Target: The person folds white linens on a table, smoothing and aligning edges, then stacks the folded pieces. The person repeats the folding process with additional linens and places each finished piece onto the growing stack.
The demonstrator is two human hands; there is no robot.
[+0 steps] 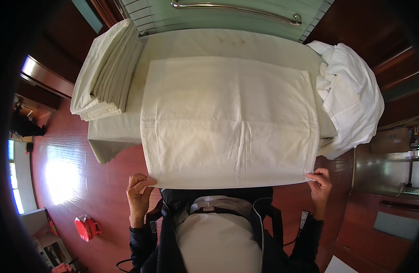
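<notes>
Person wears dark jacket, navy to black, hanging open at front; long sleeves, end near wrists. Metallic-looking zipper teeth run down the right-hand edge. Pale grey-beige top underneath, plain, rounded over the torso; dark narrow band across its far end, small light label on it. Left hand and right hand bare. Patterned tag by left sleeve, dark with pale marks; paler strip by right sleeve. Thin black cable beside right sleeve, another beside left; attachments unclear.

Wide head-worn view from above, facing down, near both hands
</notes>
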